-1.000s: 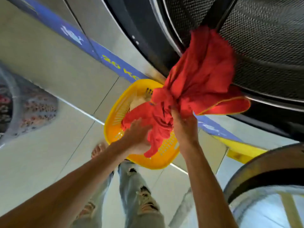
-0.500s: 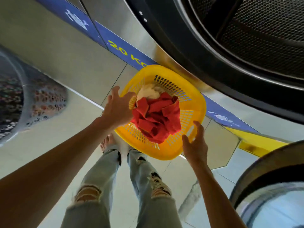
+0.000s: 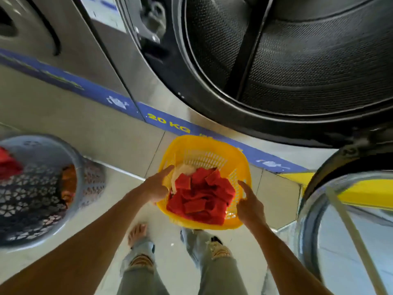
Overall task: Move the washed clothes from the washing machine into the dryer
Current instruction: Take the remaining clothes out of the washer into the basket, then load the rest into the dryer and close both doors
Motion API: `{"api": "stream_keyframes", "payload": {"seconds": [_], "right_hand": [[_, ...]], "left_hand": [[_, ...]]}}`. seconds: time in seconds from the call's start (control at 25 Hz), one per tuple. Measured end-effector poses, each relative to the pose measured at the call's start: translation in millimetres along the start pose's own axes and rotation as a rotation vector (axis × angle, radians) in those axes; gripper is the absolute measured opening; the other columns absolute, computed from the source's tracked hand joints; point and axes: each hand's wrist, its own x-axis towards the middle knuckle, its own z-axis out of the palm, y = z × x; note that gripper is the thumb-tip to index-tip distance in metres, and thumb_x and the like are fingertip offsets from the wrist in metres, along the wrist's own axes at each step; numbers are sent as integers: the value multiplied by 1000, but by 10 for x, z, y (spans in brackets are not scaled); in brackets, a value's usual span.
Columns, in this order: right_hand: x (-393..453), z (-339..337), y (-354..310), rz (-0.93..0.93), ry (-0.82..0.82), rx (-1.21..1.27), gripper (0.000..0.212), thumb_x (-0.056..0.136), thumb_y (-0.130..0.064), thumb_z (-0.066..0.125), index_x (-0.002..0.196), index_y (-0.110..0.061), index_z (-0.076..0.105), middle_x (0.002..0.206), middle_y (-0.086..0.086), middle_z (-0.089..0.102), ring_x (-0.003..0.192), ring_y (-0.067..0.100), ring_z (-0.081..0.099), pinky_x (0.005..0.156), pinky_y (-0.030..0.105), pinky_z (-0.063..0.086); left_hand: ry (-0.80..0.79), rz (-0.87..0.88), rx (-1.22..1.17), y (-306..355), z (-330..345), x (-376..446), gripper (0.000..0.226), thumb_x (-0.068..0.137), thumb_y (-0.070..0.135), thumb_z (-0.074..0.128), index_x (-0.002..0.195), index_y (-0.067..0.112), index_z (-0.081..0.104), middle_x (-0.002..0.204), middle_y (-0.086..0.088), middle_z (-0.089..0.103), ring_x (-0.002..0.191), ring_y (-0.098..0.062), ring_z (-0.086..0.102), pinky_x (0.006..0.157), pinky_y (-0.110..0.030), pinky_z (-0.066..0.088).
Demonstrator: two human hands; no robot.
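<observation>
A yellow plastic basket point(image 3: 242, 160) stands on the floor below the open machine drum point(image 3: 297, 60). In it lie a crumpled red cloth point(image 3: 202, 201) and a white cloth point(image 3: 180, 170) under the red one's far left edge. My left hand point(image 3: 156, 188) grips the basket's left rim, thumb toward the inside. At the right rim my right hand point(image 3: 249, 204) has its fingers curled on the wall and the index finger stretched along the rim. The perforated dark drum shows no clothes in the part I can see.
The machine's round glass door point(image 3: 344, 220) hangs open at the right, close to my right arm. A grey perforated basket point(image 3: 70, 150) holding red and orange clothes stands on the floor at the left. My legs and bare feet are just behind the yellow basket.
One second ago both hands held the red cloth at the drum's mouth. It then dropped into the yellow basket, and both hands have now closed on the basket's rim.
</observation>
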Motion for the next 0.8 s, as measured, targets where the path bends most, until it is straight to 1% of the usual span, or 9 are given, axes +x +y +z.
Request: {"api": "stream_keyframes", "payload": {"seconds": [0.08,0.2,0.28,0.4,0.48,0.6,0.68,0.76,0.8], "right_hand": [[-450,-157,5,-17,14,17,69,85,-9,43,138,-54,41,106,9,71,81,30,68,73,39,57],[-1286,-224,-18,-63,95,70,65,85,-9,46,137,-48,45,99,8,72,78,27,70,69,38,58],[-1776,-243,-70,-89,150,101,65,85,-9,47,139,-45,44,113,12,71,92,33,69,76,38,56],[-2328,-158,-106,-117,215,143,64,85,-10,46,141,-41,42,115,17,70,100,36,67,83,41,55],[-2655,-75,-57,-97,233,185,65,85,-10,47,143,-38,39,118,19,68,107,38,65,88,41,53],[-3027,3,85,-91,234,259,68,86,-15,50,149,-31,31,125,24,63,113,40,61,92,41,50],[-3244,91,209,-86,220,285,77,86,-30,52,155,-28,16,125,31,61,114,44,60,91,43,48],[-3434,204,400,-63,228,319,87,82,-44,50,156,-29,8,125,31,61,115,45,60,92,44,47],[-3521,252,513,-45,236,334,86,83,-45,50,156,-31,7,125,30,61,115,44,60,93,44,49]], "left_hand": [[-77,6,-36,-18,-231,-498,93,80,-9,41,150,47,15,154,-16,34,56,-14,53,40,-20,44],[-99,122,37,-35,-473,-1306,98,80,-9,48,152,45,6,145,-15,43,56,-14,51,44,-21,46],[-125,160,51,-79,-618,-1784,97,82,-7,49,150,46,4,122,-7,50,65,-18,57,47,-23,50],[-55,243,76,-160,-804,-2243,96,80,-6,50,151,43,7,89,8,50,77,-22,59,54,-30,51],[-19,327,40,-121,-814,-2508,89,82,-14,48,151,33,16,89,7,55,61,-14,62,47,-25,49],[5,411,99,-40,-648,-2945,80,87,-19,46,143,35,23,103,5,59,43,-5,61,32,-18,42],[32,402,104,-92,-491,-3030,83,86,-18,43,150,30,23,123,-8,61,53,-15,62,29,-18,38],[62,396,124,-189,-301,-3054,85,83,-15,40,152,33,25,124,-18,62,65,-25,64,31,-17,37],[67,385,150,-228,-187,-3068,86,82,-13,39,151,36,26,121,-19,63,62,-23,62,34,-18,39]]}}
